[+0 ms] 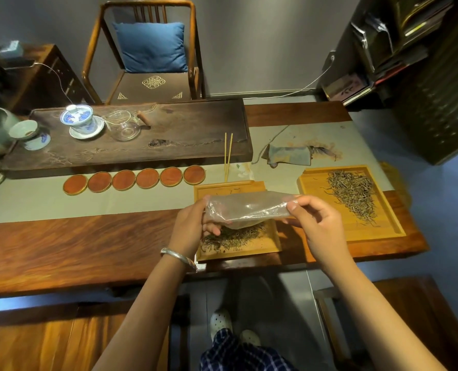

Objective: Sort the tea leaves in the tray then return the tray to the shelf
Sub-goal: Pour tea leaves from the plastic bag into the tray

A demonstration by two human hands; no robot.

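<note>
Head-camera view, looking down over a wooden table (62,245). At 6 o'clock, nearest the viewer, a checked trouser leg (238,354) and two pale perforated shoes (221,321) stand on the floor. Both forearms rise toward the centre; the left wrist carries a silver bangle (178,257). The left hand (193,223) grips the left end of a clear plastic bag (246,207), fingers curled beneath it, while the right hand (321,226) pinches the right end between thumb and forefinger. The bag is held roughly level, just above the near bamboo tray (238,251), which lies at the table's front edge and holds a heap of tea leaves (233,238) partly hidden by the bag. At 3 o'clock from this tray, just beside it, a larger bamboo tray (316,199) holds a second, longer pile of leaves (353,194). Farther off, at 10 o'clock, six round red coasters (134,179) stand in a row on a pale runner (35,202); two thin sticks (227,156) and a folded grey cloth (289,155) lie at 12 to 1 o'clock. Beyond them, a dark tea board (190,129) bears a blue-and-white lidded cup (76,119) and a glass pitcher (126,128). At the far wall stands a wooden armchair (94,49) with a blue cushion (153,46); a dark shelf unit (423,76) occupies 2 o'clock.
</note>
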